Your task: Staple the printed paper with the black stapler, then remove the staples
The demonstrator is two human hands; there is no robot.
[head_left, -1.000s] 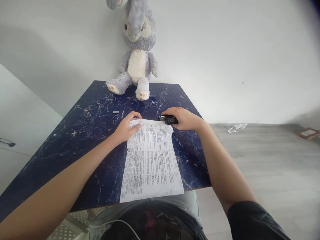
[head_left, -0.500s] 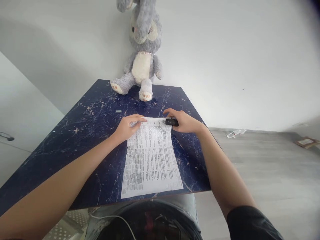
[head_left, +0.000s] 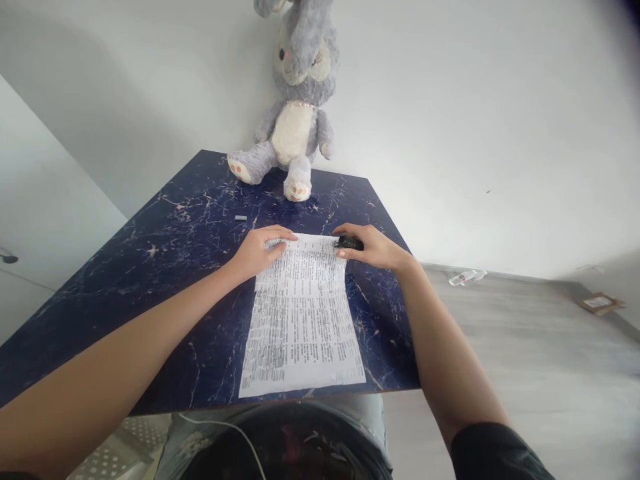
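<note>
A long printed sheet of paper (head_left: 305, 313) lies on the dark blue marbled table, its bottom end close to the front edge. My left hand (head_left: 260, 253) grips the paper's upper left corner between thumb and fingers. At the upper right corner, my right hand (head_left: 367, 247) is closed around a small black stapler (head_left: 351, 243). The stapler's front end meets the paper's corner; whether its jaws are pressed together I cannot tell. Beyond the paper lies a small grey strip, perhaps staples (head_left: 241, 218), touched by neither hand.
A grey plush rabbit (head_left: 295, 130) sits at the back of the table (head_left: 200, 200) against the white wall. On the floor to the right are a clear plastic item (head_left: 467, 277) and a brown package (head_left: 599, 303). A white cable (head_left: 235, 427) crosses my lap.
My right thumb has come round under the stapler, closing the hand on it at the paper's corner. My left hand keeps its hold. The view has shifted slightly.
</note>
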